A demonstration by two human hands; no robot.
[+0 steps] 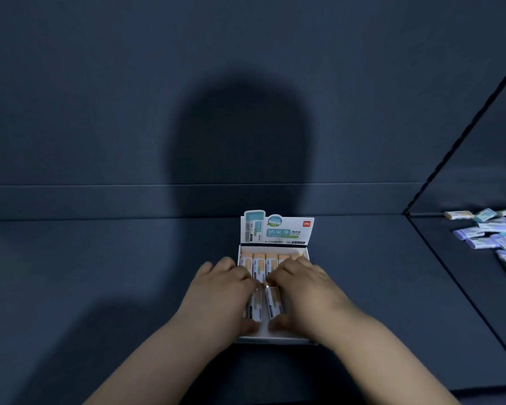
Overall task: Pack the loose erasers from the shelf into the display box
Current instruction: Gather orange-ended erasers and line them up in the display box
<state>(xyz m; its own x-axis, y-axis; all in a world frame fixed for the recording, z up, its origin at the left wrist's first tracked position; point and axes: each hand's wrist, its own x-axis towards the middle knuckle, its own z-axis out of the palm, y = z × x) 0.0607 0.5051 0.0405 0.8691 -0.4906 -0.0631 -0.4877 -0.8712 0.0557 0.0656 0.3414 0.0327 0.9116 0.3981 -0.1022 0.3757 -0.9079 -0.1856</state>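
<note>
Erasers in orange sleeves (260, 258) fill the back row of the display box (275, 336), which sits mid-shelf (100, 287) with its printed header flap (276, 229) upright at the rear. We see both hands over the box's front half: left hand (225, 290) pinches the left front eraser (254, 306) end to end between thumb and curled fingers, and right hand (304, 290) holds the right front eraser (274, 302) the same way, the two side by side. Loose erasers (491, 235) lie heaped well apart at far right, past a dark seam (450, 274) in the shelf.
</note>
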